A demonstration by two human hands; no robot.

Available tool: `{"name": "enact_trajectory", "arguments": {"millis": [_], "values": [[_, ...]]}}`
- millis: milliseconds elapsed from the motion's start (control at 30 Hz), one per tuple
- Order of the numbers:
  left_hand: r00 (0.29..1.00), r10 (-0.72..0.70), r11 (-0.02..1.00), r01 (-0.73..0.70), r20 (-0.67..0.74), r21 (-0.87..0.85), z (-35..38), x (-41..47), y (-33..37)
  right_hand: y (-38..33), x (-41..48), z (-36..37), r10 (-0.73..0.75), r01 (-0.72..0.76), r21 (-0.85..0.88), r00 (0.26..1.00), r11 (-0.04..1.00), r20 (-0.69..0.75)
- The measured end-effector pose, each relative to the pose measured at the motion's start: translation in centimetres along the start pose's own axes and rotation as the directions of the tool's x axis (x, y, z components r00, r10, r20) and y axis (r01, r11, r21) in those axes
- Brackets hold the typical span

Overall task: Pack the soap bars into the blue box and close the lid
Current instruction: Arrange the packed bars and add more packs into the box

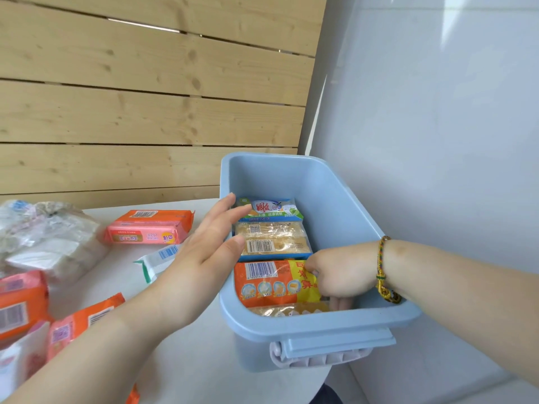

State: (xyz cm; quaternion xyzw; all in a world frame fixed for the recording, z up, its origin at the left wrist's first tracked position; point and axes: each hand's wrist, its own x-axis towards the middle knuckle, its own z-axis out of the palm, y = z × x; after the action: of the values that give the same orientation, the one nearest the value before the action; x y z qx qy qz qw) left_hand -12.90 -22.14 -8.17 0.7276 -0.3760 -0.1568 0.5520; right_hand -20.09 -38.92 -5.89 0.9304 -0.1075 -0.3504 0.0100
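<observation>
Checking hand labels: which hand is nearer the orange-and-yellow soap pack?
Right. The right hand grips the orange-and-yellow soap pack at its yellow end; the left hand rests on the blue box rim, apart.

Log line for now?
packing | right hand: pinches orange soap bar in open blue box | left hand: flat over box rim

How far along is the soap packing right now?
Done: several bars lie in the blue box. In hand: the right hand pinches an orange bar inside it; the left hand rests on the rim. Left: loose bars on the table, such as the pink bar, and the lid, not in view.
</observation>
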Motion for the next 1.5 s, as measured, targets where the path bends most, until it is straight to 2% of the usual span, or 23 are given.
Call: {"name": "enact_trajectory", "arguments": {"millis": [100,267,433,533,600,700,833,867,900,933,967,1033,1100,1133,1200,1300,1500], "values": [[1.000,0.009,1.000,-0.009,0.005,0.018,-0.1,0.0,-0.1,-0.5,-0.4,-0.4,0.077,-0.073,0.066,0.994,0.995,-0.071],[0.999,0.048,0.995,-0.048,0.003,0.090,-0.1,0.1,-0.2,-0.3,-1.0,-0.6,0.074,-0.057,0.099,0.981,0.993,-0.178],[0.995,0.051,0.989,-0.037,-0.089,0.144,-0.5,-1.0,0.1,-0.7,-1.7,-0.7,0.143,-0.048,0.329,0.952,0.943,-0.270],[0.992,0.053,0.983,-0.032,-0.117,0.181,-1.7,-3.1,0.2,-0.8,-2.2,-0.8,0.185,0.039,0.457,0.881,0.889,-0.435],[0.982,0.044,0.972,0.000,-0.182,0.235,-3.4,-5.1,-0.5,-1.1,-2.7,-1.0,0.201,0.142,0.504,0.800,0.852,-0.565],[0.957,0.035,0.929,0.075,-0.288,0.363,-6.3,-8.0,-2.0,-2.6,-3.9,-1.9,0.221,0.329,0.492,0.603,0.806,-0.766],[0.935,-0.031,0.827,0.223,-0.353,0.516,-9.3,-11.7,-5.0,-8.9,-6.8,-3.3,0.080,0.583,0.218,0.252,0.783,-0.964],[0.938,-0.045,0.802,0.239,-0.343,0.548,-9.4,-12.2,-5.8,-10.5,-7.2,-3.3,0.025,0.613,0.138,0.189,0.778,-0.982],[0.943,-0.063,0.777,0.253,-0.328,0.577,-9.6,-12.8,-6.5,-12.6,-7.1,-3.2,-0.037,0.633,0.072,0.159,0.771,-0.987],[0.949,-0.078,0.753,0.257,-0.306,0.605,-9.6,-13.2,-7.1,-14.5,-6.5,-2.8,-0.101,0.634,0.037,0.180,0.772,-0.979],[0.954,-0.083,0.735,0.253,-0.287,0.629,-9.8,-13.7,-7.7,-16.6,-5.6,-2.3,-0.167,0.620,0.026,0.251,0.784,-0.954],[0.959,-0.062,0.725,0.235,-0.278,0.648,-10.0,-14.2,-8.6,-19.8,-2.7,-1.1,-0.238,0.495,0.046,0.496,0.868,-0.835],[0.961,-0.045,0.727,0.218,-0.271,0.652,-10.2,-14.4,-9.1,-21.2,0.9,0.2,-0.140,0.259,0.076,0.720,0.963,-0.680],[0.964,-0.043,0.720,0.213,-0.263,0.660,-10.3,-14.4,-9.3,-21.2,2.5,0.7,-0.067,0.149,0.082,0.781,0.985,-0.621],[0.970,-0.054,0.692,0.207,-0.236,0.692,-10.3,-14.3,-9.7,-20.3,5.3,1.5,0.069,-0.020,0.091,0.821,0.996,-0.567],[0.973,-0.072,0.659,0.212,-0.220,0.722,-10.3,-14.1,-10.3,-18.6,8.2,1.9,0.168,-0.154,0.073,0.802,0.985,-0.573],[0.969,-0.068,0.670,0.220,-0.237,0.709,-10.2,-14.1,-10.7,-16.1,10.0,0.1,0.093,-0.121,-0.024,0.862,0.992,-0.499]]}}
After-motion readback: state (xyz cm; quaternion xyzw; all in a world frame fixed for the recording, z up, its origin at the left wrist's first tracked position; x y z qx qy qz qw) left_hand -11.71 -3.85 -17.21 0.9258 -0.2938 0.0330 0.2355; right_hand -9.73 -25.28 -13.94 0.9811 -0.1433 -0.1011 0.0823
